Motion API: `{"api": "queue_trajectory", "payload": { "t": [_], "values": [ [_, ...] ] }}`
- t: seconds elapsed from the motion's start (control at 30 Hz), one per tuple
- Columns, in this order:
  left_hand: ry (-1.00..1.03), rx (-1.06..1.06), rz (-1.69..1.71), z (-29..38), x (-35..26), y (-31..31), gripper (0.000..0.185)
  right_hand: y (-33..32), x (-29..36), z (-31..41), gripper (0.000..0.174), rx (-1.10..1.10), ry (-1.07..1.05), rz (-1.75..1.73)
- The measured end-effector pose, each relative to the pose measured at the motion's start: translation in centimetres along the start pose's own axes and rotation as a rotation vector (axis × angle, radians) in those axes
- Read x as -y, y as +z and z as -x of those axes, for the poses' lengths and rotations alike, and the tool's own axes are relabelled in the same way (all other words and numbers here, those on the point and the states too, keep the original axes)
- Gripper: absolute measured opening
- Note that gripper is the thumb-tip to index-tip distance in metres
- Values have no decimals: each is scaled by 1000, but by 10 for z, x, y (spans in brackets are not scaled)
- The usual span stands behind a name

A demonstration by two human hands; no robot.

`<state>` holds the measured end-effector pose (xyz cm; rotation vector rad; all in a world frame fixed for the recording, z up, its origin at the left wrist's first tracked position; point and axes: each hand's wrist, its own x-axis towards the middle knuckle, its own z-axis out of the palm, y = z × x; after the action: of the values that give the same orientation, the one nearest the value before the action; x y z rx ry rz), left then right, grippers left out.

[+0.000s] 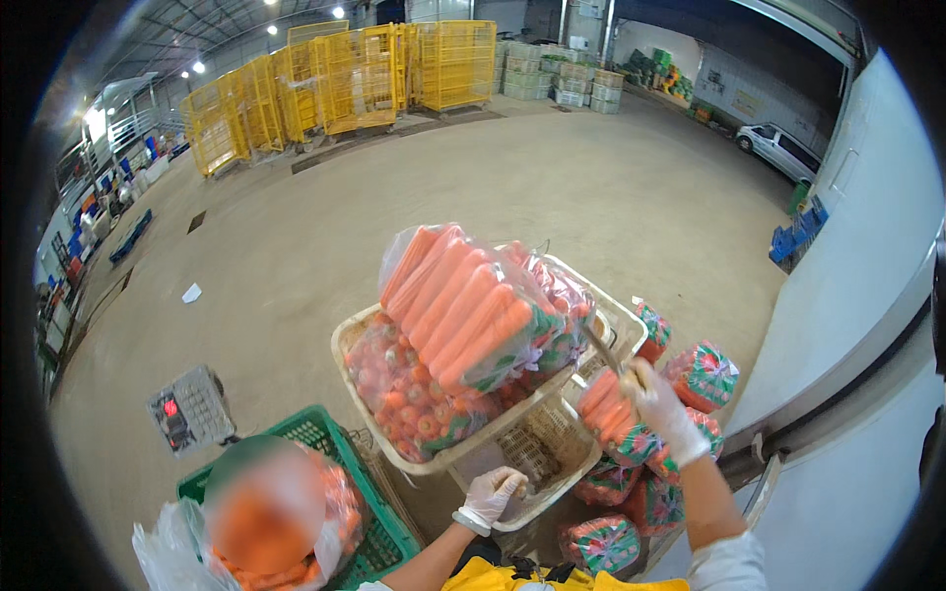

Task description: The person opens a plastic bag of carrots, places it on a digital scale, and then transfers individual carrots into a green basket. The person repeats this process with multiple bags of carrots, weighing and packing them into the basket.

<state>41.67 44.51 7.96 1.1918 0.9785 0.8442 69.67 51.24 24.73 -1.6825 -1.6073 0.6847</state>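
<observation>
My right hand [658, 402], in a thin white glove, grips a narrow blade-like tool [602, 351], probably a knife; its tip points toward the bagged carrots. A large clear bag of carrots [465, 310] lies on top of other bags in a cream plastic crate [399, 459]. My left hand [497, 493], also gloved, is at the edge of a lower cream crate [536, 451] with its fingers curled; whether something is between them is unclear. Just beyond my right hand's thumb side sits a smaller bag of carrots [610, 414] with green and pink print.
Several printed carrot bags [654, 502] lie on the floor at right, beside a white wall panel [850, 473]. At left stand a green crate [384, 510] holding a partly blurred open bag of carrots and a digital scale [192, 410]. Yellow roll cages [355, 81] line the back.
</observation>
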Motion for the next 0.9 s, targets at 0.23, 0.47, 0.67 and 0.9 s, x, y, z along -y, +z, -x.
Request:
{"api": "queue_trajectory", "payload": {
  "t": [0.23,0.47,0.67,0.9],
  "values": [
    [176,-261,193,-41,-29,-46,25,11,82,-173,31,353,-33,23],
    [142,-451,25,-38,-27,-68,24,58,90,-304,37,590,15,274],
    [213,-575,-125,-70,-57,-55,20,36,87,-339,37,777,-105,342],
    [530,-671,-491,-168,-166,-29,13,-23,55,-325,48,999,-252,557]
  ]
}}
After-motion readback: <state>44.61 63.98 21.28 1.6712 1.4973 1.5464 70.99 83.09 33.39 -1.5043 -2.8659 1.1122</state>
